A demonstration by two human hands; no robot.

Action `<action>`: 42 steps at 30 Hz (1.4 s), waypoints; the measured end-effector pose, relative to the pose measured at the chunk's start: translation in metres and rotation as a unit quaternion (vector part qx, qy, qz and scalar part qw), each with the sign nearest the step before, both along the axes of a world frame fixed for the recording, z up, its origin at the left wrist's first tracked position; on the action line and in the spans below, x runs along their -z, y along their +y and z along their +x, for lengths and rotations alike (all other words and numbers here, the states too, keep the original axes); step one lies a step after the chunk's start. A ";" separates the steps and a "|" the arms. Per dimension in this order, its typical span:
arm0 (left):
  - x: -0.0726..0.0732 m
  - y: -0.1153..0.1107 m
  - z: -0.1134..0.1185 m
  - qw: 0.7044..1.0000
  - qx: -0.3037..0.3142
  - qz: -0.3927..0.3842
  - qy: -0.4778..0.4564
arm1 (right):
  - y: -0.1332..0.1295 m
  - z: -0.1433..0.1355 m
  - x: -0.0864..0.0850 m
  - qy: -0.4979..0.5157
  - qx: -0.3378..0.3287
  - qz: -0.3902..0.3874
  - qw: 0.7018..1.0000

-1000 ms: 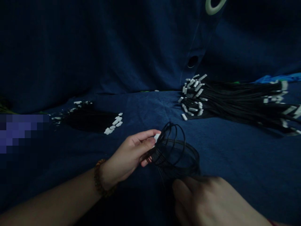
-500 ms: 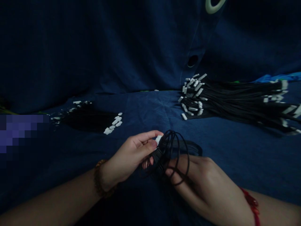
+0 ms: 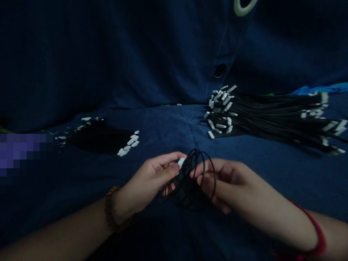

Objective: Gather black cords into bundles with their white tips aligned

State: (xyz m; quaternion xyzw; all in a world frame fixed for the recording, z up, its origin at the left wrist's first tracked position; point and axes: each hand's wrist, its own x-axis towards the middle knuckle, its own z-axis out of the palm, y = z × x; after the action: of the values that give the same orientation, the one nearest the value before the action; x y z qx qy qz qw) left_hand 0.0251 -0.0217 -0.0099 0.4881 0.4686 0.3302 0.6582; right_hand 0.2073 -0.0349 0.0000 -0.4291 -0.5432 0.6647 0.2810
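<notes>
Between thumb and index finger, my left hand [image 3: 154, 177] pinches a white connector [image 3: 181, 162] at the end of a black wire harness [image 3: 187, 181]. The thin black wires run down from the connector and curl into loose loops to its right. My right hand [image 3: 228, 185] is closed at those loops, its thumb and index fingertips pinching wire. Some of its lower fingers are behind the loops. The far end of the harness cannot be made out in the dark below the hands.
At the back right lies a big pile of black wire harnesses [image 3: 261, 112] with white connectors, blue plastic [image 3: 312, 88] behind it. A smaller pile [image 3: 100, 137] is at the left. Dark blue cloth [image 3: 168, 123] covers the surface and hangs behind; a pale ring [image 3: 241, 12] hangs at the top.
My right hand has risen and turned, its fingertips now higher on the wire loops near the connector. The left hand keeps its pinch. The whole view has shifted slightly.
</notes>
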 end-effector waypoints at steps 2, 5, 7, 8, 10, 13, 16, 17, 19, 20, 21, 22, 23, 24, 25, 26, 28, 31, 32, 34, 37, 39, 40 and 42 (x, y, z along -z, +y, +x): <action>0.001 0.000 0.000 1.000 0.003 0.010 -0.004 | 0.010 0.008 -0.007 0.122 0.006 -0.086 0.989; 0.003 0.000 -0.002 1.000 -0.007 0.016 -0.013 | 0.026 0.022 -0.014 0.290 0.072 -0.126 0.946; 0.003 -0.001 -0.002 1.000 -0.009 0.017 -0.007 | 0.035 0.030 -0.019 0.338 0.138 -0.097 0.926; 0.003 -0.001 -0.003 1.000 -0.007 0.018 -0.002 | 0.040 0.034 -0.021 0.344 0.171 -0.067 0.921; 0.003 -0.002 -0.003 1.000 -0.007 0.017 0.003 | 0.045 0.039 -0.028 0.342 0.233 0.010 0.910; 0.000 -0.003 -0.002 1.000 -0.015 0.013 -0.004 | 0.046 0.043 -0.038 0.317 0.297 0.120 0.893; -0.002 -0.002 -0.001 1.000 -0.021 0.003 -0.016 | 0.034 0.036 -0.037 0.221 0.281 0.182 0.916; -0.002 -0.001 -0.001 1.000 -0.021 -0.004 -0.021 | 0.027 0.032 -0.034 0.174 0.250 0.179 0.935; 0.001 0.000 -0.002 0.999 -0.023 -0.019 -0.033 | 0.013 0.020 -0.024 0.082 0.162 0.127 0.975; 0.003 0.000 -0.002 0.999 -0.022 -0.022 -0.040 | 0.006 0.015 -0.018 0.036 0.120 0.088 0.988; 0.005 0.000 -0.003 0.999 -0.018 -0.018 -0.048 | -0.001 0.010 -0.012 -0.005 0.093 0.066 0.993; 0.007 0.001 -0.004 0.998 -0.008 -0.012 -0.053 | -0.007 0.007 -0.007 -0.045 0.073 0.071 0.994; 0.008 0.001 -0.004 0.998 0.004 -0.006 -0.058 | -0.011 0.005 -0.002 -0.081 0.058 0.090 0.991; 0.009 0.001 -0.005 0.998 0.020 0.000 -0.062 | -0.015 0.003 0.001 -0.113 0.048 0.122 0.985; 0.009 0.001 -0.005 0.997 0.036 0.002 -0.069 | -0.017 0.003 0.003 -0.139 0.039 0.154 0.977; 0.009 0.001 -0.006 0.996 0.049 0.004 -0.076 | -0.018 0.004 0.004 -0.157 0.031 0.180 0.971; 0.007 0.001 -0.006 0.993 0.068 0.007 -0.094 | -0.018 0.005 0.005 -0.175 0.021 0.209 0.962; 0.006 0.002 -0.006 0.991 0.077 0.010 -0.108 | -0.017 0.005 0.003 -0.180 0.011 0.224 0.958; 0.006 0.002 -0.006 0.991 0.077 0.004 -0.106 | -0.017 0.005 0.002 -0.183 0.011 0.228 0.956; 0.007 0.002 -0.007 0.992 0.076 -0.001 -0.103 | -0.018 0.004 0.001 -0.190 0.008 0.229 0.955; 0.008 0.002 -0.007 0.992 0.074 0.006 -0.097 | -0.019 0.004 0.000 -0.192 0.003 0.226 0.955; 0.006 0.001 -0.006 0.995 0.063 0.003 -0.081 | -0.019 0.004 0.000 -0.193 0.003 0.221 0.956; 0.004 0.000 -0.006 0.996 0.057 -0.002 -0.070 | -0.019 0.004 0.000 -0.195 0.005 0.220 0.956; 0.001 -0.001 -0.005 0.997 0.048 -0.009 -0.053 | -0.020 0.004 0.000 -0.197 0.004 0.216 0.956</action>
State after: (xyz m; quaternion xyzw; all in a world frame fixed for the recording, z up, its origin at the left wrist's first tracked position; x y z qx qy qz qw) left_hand 0.0201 -0.0226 -0.0108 0.4856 0.4126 0.3192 0.7015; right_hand 0.2117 -0.0546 -0.0002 -0.4825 -0.7168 0.4325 0.2574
